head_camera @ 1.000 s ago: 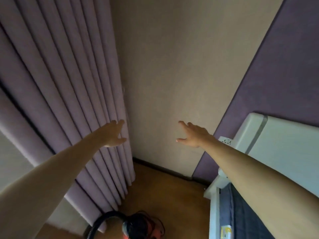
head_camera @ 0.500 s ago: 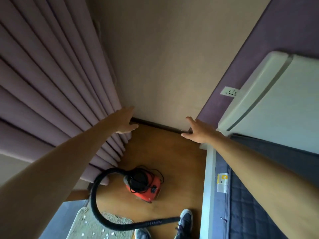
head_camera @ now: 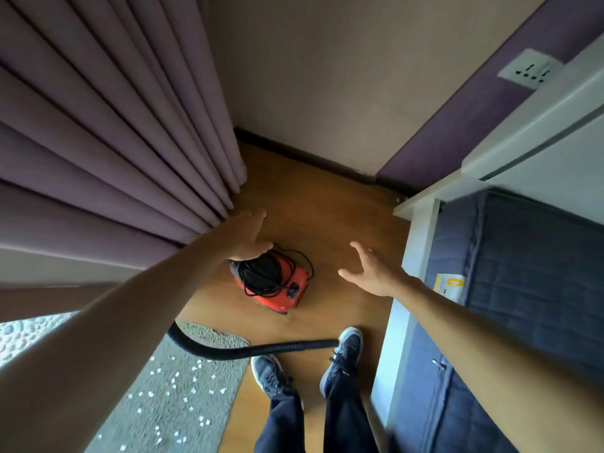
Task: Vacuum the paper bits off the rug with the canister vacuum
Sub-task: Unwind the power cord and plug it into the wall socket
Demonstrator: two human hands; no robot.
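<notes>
Rug (head_camera: 196, 400), grey and short-piled, lies on the wooden floor (head_camera: 330, 223) at the lower left, under my outstretched left arm, and it is scattered with small white paper bits (head_camera: 178, 380). Purple curtains (head_camera: 108, 132) hang in heavy folds along the left side of the room, reaching down to the floor near the corner. On the right stands a bed with a dark blue quilted mattress (head_camera: 510, 289) in a white frame (head_camera: 408, 266), a yellow-and-white label (head_camera: 450, 286) stuck on the mattress near its edge. A purple wall strip above the bed carries a white power socket (head_camera: 529, 72).

Red canister vacuum (head_camera: 277, 286) sits on the bare floor just beyond the rug's far end, with its black power cord (head_camera: 261, 273) coiled on top. Its black ribbed hose (head_camera: 248, 349) curves away from the body, runs across the rug's corner and ends in front of my shoes (head_camera: 344, 351), touching or nearly touching the right one; I cannot tell which.

Both my arms are stretched forward. My left hand (head_camera: 246, 238) is spread wide, palm down, above the vacuum's near-left corner, holding nothing. My right hand (head_camera: 372, 273) is also spread, fingers apart, empty, over the floor between the vacuum and the bed frame.
</notes>
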